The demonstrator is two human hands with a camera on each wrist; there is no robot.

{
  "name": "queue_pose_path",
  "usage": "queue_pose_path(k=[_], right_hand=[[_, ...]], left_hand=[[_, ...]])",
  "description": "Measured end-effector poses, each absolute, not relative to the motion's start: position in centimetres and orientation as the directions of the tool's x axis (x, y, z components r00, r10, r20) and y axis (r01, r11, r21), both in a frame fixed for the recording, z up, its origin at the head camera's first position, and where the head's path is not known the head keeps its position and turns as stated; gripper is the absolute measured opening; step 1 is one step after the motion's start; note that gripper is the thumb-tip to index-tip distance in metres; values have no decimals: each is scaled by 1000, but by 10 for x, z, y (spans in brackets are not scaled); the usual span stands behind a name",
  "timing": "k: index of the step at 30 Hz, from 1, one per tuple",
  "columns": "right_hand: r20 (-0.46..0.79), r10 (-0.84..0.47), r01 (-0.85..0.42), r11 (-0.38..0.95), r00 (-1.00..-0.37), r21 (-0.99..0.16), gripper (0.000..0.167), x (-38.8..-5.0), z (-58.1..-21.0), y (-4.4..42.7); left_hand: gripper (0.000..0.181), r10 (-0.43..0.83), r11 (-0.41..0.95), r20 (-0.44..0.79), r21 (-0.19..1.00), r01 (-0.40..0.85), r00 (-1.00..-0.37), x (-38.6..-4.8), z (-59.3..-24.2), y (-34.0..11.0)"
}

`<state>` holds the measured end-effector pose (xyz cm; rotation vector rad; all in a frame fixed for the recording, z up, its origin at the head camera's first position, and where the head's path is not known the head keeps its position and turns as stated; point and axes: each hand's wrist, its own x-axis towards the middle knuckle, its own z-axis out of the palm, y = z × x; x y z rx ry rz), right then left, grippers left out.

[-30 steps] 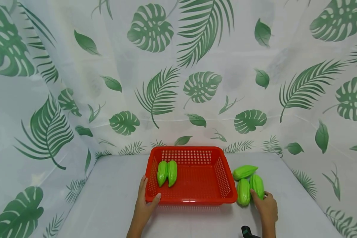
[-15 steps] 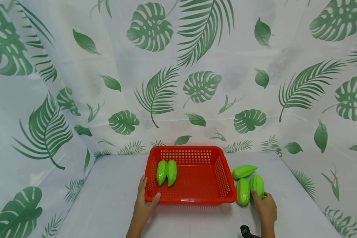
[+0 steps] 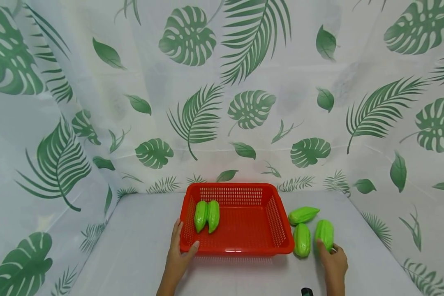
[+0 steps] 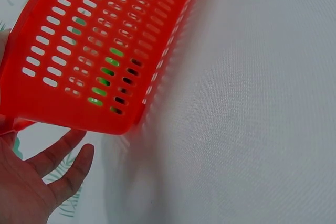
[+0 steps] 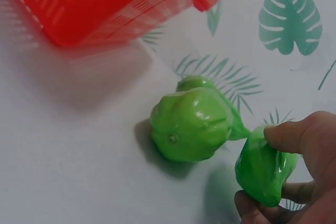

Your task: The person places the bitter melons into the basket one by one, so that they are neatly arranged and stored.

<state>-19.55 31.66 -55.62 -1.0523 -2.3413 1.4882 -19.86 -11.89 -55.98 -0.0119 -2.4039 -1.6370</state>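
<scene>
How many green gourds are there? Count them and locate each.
5: a first gourd and second gourd, side by side inside the red basket; a third gourd and fourth gourd on the table just right of it; a fifth gourd, gripped by the right hand.

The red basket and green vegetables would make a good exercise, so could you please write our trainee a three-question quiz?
1. How many green vegetables lie inside the red basket?
2. True or false: the left hand holds a green vegetable.
3. In the head view, the right hand's held vegetable is: a) left of the basket; b) inside it; c) right of it.

Key: 1. two; 2. false, it touches the basket; 3. c.
</scene>
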Motion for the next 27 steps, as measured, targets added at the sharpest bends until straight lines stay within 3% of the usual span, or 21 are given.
queue_pose_path(k=[4, 10, 14, 17, 21, 27], right_hand=[[-222, 664, 389, 113, -714, -914, 89, -194, -550, 315], [-196, 632, 188, -81, -749, -979, 84, -193, -536, 314], [-175, 619, 63, -199, -766, -978, 85, -202, -546, 324], [-95, 597, -74, -252, -797, -965, 85, -204, -551, 324], [33, 542, -252, -335, -840, -908, 72, -196, -538, 312], [44, 421, -212, -362, -906, -908, 56, -192, -525, 303]], left_hand=[[86, -126, 383, 195, 914, 134, -973, -198, -561, -119], [87, -119, 374, 186, 918, 129, -975, -199, -561, -120], [87, -119, 371, 180, 920, 125, -976, -197, -562, -120], [86, -119, 373, 183, 919, 126, -976, -197, -563, -119], [86, -119, 385, 181, 915, 122, -976, -196, -562, -119], [86, -126, 409, 177, 906, 111, -976, -197, -559, -119]])
